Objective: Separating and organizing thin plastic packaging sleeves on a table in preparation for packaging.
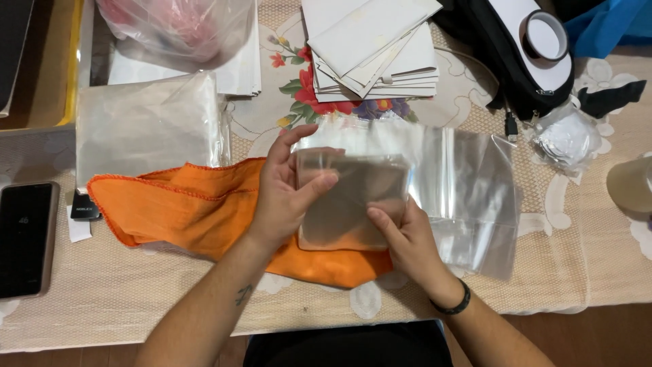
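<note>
Gripping a clear square sleeve [350, 200] from both sides, the two hands keep it flat and slightly raised above the orange cloth [197, 207]. The left hand [288, 197] clamps the sleeve's left edge, thumb pressed across the top face and fingers folded behind. The right hand [407, 238] pinches the lower right corner between thumb and fingers. This two-sided hold appears to keep the thin sleeve from bending. The sleeve looks blurred, so its contents cannot be told.

Directly beneath both hands lies the orange cloth, spread on the bench [102, 299]; it likely serves as a soft pad. Just right of the right hand, a large clear plastic bag [468, 197] lies flat, partly under the sleeve. Beyond the left hand's fingers sits a stack of white envelopes [373, 47] on a flowered part of the bench cover. Left of the left hand, past the cloth, rests a pile of clear bags [146, 126], and further left a dark phone [26, 238] lies face up. Far beyond the right hand are a black bag [502, 68], a roll of tape [545, 35] resting on it, and a white mask [565, 139].
</note>
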